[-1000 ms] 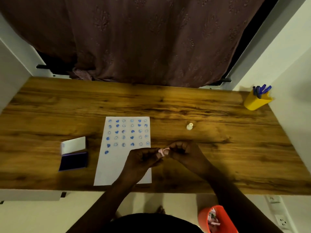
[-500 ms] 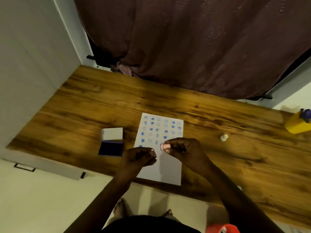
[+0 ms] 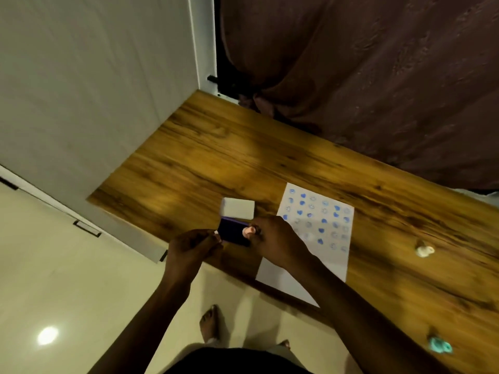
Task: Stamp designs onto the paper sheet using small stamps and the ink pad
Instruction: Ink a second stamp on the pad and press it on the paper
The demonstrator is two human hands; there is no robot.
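Stamp (image 3: pixel 248 231) (small, pink) sits pinched in your right hand's (image 3: pixel 272 242) fingertips, over the ink pad (image 3: pixel 232 233). Your left hand (image 3: pixel 193 245), fingers curled, touches the pad's near-left edge.

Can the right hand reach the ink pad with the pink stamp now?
Probably yes. The right hand holds the pink stamp right at the open ink pad, and nothing lies between them. The left hand sits at the pad's near side.

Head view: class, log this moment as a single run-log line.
right hand: holds pink stamp at ink pad | left hand: beside pad | paper: partly stamped | white stamp: unused on table
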